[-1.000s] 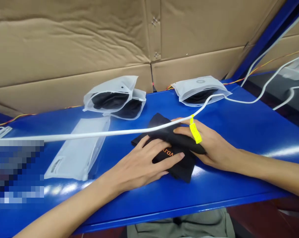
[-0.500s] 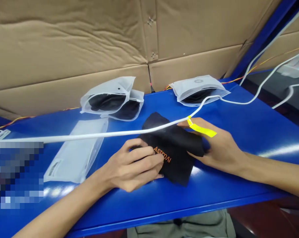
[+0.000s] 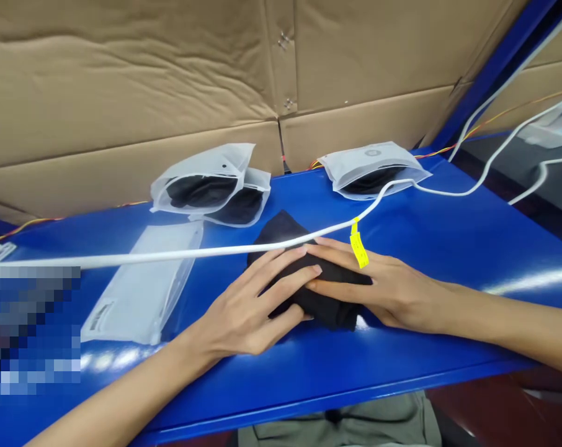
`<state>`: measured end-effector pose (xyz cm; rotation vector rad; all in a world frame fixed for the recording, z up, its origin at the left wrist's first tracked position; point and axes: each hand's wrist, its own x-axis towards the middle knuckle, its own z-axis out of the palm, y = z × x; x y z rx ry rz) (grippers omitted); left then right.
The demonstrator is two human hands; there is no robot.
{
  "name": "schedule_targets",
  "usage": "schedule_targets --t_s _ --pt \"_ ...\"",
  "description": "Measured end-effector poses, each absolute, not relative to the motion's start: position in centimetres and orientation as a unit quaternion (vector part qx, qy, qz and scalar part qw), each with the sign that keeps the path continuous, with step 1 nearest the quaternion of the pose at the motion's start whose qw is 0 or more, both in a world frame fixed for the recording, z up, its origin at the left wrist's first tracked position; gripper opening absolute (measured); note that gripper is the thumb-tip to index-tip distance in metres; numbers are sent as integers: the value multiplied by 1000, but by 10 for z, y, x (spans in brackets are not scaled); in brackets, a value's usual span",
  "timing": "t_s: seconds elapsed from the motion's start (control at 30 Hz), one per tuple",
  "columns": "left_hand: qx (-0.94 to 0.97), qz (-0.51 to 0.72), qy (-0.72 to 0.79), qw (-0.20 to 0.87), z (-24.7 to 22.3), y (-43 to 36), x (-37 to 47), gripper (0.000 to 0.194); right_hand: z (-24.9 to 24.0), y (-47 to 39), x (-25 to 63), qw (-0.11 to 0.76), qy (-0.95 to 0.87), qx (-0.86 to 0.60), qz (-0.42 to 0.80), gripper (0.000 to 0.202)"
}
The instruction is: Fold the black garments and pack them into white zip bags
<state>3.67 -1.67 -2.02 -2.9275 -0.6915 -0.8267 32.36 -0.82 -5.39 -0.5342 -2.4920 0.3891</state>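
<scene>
A black cloth (image 3: 327,307), folded over on itself, lies on the blue table (image 3: 448,248) in front of me. My left hand (image 3: 262,304) rests on its left part with the fingers spread. From the right, my right hand (image 3: 378,282) lies over the cloth with its fingers stretched out, the fingertips close to those of the left. The orange lettering does not show. Crossing above the cloth is a white cable (image 3: 169,255) with a yellow tag (image 3: 359,249) hanging by my right hand.
Two white pouches with black contents, one in front (image 3: 201,177) and one behind (image 3: 244,198), stand at the back left. Another pouch (image 3: 374,167) is back right. A flat white pouch (image 3: 141,279) lies left. Brown padded panels (image 3: 132,81) rise behind.
The cloth's right part has been folded over and the orange lettering is covered. My right hand has moved left onto the cloth; my left fingers have spread out. The yellow tag has swung down.
</scene>
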Motion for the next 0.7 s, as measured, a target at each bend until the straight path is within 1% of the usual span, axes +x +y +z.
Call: schedule_targets --t_s 0.07,0.13,0.17,0.27,0.3,0.37,0.4,0.47,0.5,0.53,0.6,0.7 --pt "-945 -245 -218 0 -20 -17 37 53 -56 -6 324 279 -928 -201 145 94" --pt "-949 -243 -202 12 -19 -17 36 48 -56 -4 325 289 -926 -201 136 90" --pt "-949 -246 -198 18 -19 -16 36 43 -55 -5 325 293 -927 -197 128 84" --pt "-947 -251 -199 30 -19 -16 35 35 -50 -10 321 286 -935 -182 100 53" --pt "-947 -252 -197 34 -19 -17 35 34 -48 -13 318 281 -937 -186 87 50" --pt "-947 -257 -187 53 -21 -17 36 29 -45 -18 311 274 -937 -211 48 64" --pt "-945 -262 -183 64 -22 -18 37 26 -44 -20 307 277 -935 -220 16 65" --pt "-935 -285 -194 78 -25 -17 39 24 -43 -21 302 284 -930 -228 -48 46" --pt "-932 -293 -195 82 -26 -15 40 24 -44 -20 301 290 -926 -230 -77 36" --pt "-932 -296 -193 85 -27 -14 41 26 -44 -19 301 295 -921 -232 -101 31" --pt "-938 -282 -180 95 -27 -9 40 34 -45 -17 304 307 -913 -238 -128 30" --pt "-946 -251 -155 132 -22 -4 36 47 -45 -15 310 325 -906 -243 -118 29"
